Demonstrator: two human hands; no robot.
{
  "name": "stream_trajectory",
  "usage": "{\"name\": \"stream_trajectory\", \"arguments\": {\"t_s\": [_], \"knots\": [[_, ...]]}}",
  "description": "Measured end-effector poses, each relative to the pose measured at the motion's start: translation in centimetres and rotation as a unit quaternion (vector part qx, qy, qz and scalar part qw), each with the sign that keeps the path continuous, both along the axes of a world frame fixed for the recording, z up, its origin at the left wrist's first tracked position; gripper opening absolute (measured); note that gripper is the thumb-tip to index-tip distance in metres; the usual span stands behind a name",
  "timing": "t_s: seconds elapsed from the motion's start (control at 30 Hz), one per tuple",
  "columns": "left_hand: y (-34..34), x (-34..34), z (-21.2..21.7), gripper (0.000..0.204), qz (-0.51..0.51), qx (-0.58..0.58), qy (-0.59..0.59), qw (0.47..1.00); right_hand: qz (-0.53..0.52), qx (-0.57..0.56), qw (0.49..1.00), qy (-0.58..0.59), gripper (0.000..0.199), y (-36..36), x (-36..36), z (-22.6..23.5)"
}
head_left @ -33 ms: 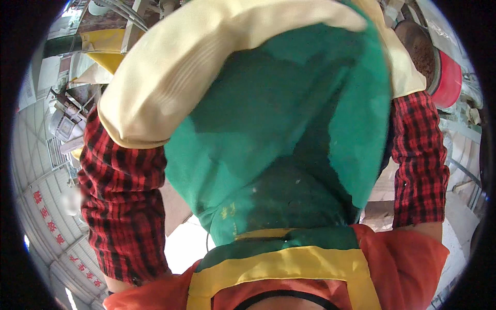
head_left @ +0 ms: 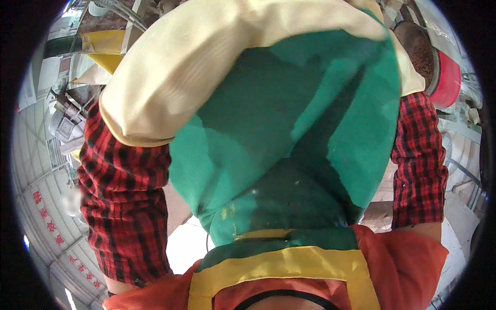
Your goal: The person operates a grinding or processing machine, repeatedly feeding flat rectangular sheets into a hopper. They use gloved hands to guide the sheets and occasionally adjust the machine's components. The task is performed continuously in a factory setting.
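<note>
Thick cream work gloves with long cuffs cover both my hands. My left hand [head_left: 315,18] reaches across the top of the view toward the right, over a green apron [head_left: 289,113] with yellow trim. Its glove tip comes close to the right glove; whether they touch, I cannot tell. How its fingers are bent does not show clearly. Of my right hand [head_left: 411,72], mainly the glove's cuff shows; the rest is hidden behind the left glove or cut off by the top edge. No held object is visible. Red-and-black checked sleeves [head_left: 129,206] cover both forearms.
A red round container [head_left: 447,80] with a rusty brown inside stands at the far right. Yellow sheeting [head_left: 106,49] and metal pipes lie at the upper left. White corrugated wall panels [head_left: 39,170] with red lettering rise on the left.
My left glove has shifted slightly to the right and its tip a little down, covering more of the right glove. The shadows on the apron have changed shape.
</note>
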State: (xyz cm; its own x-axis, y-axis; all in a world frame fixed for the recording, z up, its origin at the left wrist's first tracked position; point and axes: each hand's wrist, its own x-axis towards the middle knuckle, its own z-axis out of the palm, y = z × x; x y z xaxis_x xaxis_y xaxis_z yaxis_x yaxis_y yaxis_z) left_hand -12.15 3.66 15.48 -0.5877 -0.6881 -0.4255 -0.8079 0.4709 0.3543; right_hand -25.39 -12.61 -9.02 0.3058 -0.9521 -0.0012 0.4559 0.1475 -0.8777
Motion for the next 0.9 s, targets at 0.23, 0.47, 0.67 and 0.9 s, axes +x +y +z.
{"name": "stream_trajectory", "arguments": {"t_s": [0.23, 0.47, 0.67, 0.9], "knots": [[-1.1, 1.2, -10.1, 0.050, 0.047, 0.111, 0.114, 0.986, -0.065, 0.008, 0.998, 0.004, 0.024, -0.5, -3.0, -0.4], [1.0, 10.3, -8.8, 0.056, 0.392, 0.065, 0.146, 0.906, -0.036, 0.023, 0.999, -0.020, 0.027, 1.2, -2.2, 0.8], [-0.2, 13.9, -8.3, 0.057, 0.539, 0.117, 0.284, 0.784, 0.001, 0.005, 0.998, 0.056, 0.025, 1.1, -1.9, -0.5], [0.4, 15.5, -11.0, 0.061, 0.503, 0.081, 0.287, 0.811, 0.070, 0.074, 0.995, 0.000, 0.026, 1.9, -0.3, 0.8]]}}
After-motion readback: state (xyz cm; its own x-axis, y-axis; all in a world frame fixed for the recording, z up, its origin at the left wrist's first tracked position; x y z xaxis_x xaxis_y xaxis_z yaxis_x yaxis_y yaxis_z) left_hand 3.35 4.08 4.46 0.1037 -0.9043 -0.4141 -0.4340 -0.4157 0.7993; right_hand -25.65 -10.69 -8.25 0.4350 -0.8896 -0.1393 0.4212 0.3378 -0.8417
